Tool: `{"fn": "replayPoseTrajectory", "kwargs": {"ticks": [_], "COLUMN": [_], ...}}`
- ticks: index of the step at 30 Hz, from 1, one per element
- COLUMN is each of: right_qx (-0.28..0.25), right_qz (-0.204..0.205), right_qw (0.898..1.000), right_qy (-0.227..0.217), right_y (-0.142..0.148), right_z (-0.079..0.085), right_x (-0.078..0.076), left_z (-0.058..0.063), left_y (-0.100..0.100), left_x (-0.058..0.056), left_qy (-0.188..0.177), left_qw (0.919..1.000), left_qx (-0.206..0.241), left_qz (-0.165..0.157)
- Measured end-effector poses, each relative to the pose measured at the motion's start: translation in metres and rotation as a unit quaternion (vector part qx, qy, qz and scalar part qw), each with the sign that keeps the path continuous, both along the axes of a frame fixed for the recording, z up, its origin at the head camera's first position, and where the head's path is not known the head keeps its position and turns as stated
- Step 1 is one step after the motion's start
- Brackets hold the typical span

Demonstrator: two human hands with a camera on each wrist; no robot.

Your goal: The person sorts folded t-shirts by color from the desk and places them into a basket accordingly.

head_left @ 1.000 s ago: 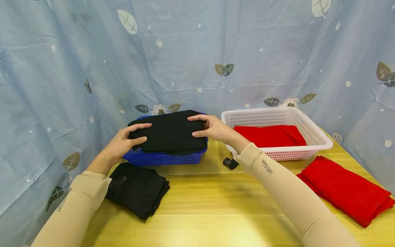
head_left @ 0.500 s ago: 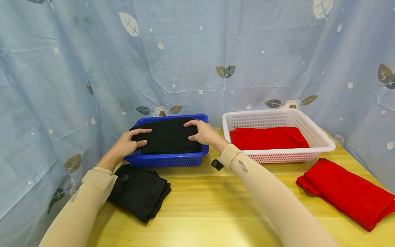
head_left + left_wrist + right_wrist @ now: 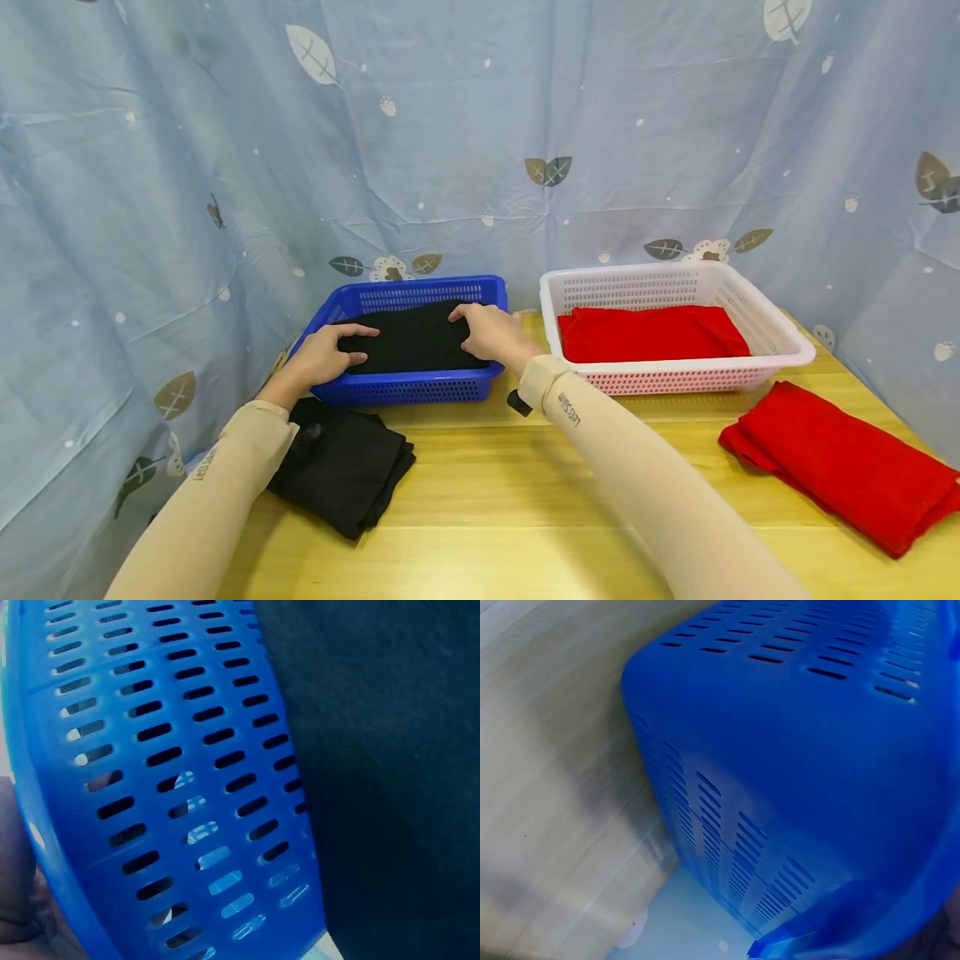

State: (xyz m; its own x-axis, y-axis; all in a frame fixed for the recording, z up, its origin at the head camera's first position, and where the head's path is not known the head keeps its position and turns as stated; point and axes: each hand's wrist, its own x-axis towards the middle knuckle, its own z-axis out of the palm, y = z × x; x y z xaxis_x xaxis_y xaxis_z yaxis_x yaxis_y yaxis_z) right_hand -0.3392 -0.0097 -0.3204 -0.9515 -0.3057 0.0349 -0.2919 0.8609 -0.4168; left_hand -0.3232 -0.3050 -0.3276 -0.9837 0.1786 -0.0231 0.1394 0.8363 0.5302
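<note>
A folded black cloth [image 3: 412, 337] lies inside the blue slotted basket [image 3: 420, 385] at the left rear of the table. The left hand [image 3: 322, 354] holds its left end, forefinger and thumb apart on top of the fabric. Opposite it, the right hand [image 3: 491, 332] grips the right end, reaching over the basket's right rim. In the left wrist view the black cloth [image 3: 390, 780] lies beside the basket's perforated wall [image 3: 172, 750]. The right wrist view mostly holds the basket's outer corner [image 3: 780, 750]; the fingers' hold is hidden there.
A white basket [image 3: 787, 346] with a folded red cloth [image 3: 652, 333] inside stands at the right rear. Another red cloth [image 3: 847, 467] lies on the table [image 3: 510, 517] in front of it. A second black cloth [image 3: 348, 467] lies beneath the left forearm. A blue curtain [image 3: 465, 125] hangs behind.
The black cloth has gone down from above the rim into the blue basket, with both hands following it. The hands have come slightly closer together. The other cloths have not moved.
</note>
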Motion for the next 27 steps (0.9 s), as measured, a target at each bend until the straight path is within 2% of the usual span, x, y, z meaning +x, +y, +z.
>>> {"fn": "replayPoseTrajectory", "kwargs": {"ticks": [3, 9, 20, 27], "right_qx": [0.025, 0.038, 0.083, 0.105], "right_qz": [-0.001, 0.0, 0.004, -0.005], "right_qw": [1.0, 0.999, 0.995, 0.993], "right_qy": [0.01, 0.023, 0.052, 0.062], "right_y": [-0.003, -0.006, -0.008, -0.01], "right_z": [0.0, 0.0, -0.007, -0.011], "right_x": [0.001, 0.0, 0.004, 0.007], "left_z": [-0.001, 0.002, 0.001, -0.001], "left_y": [-0.001, 0.002, 0.004, 0.003], "left_x": [-0.002, -0.004, -0.004, -0.003], "left_qy": [-0.009, -0.012, -0.037, -0.01], "left_qw": [0.9999, 0.999, 0.9974, 0.9947], "left_qx": [-0.014, -0.042, -0.061, -0.102], "left_qz": [0.0, -0.007, -0.001, 0.01]}}
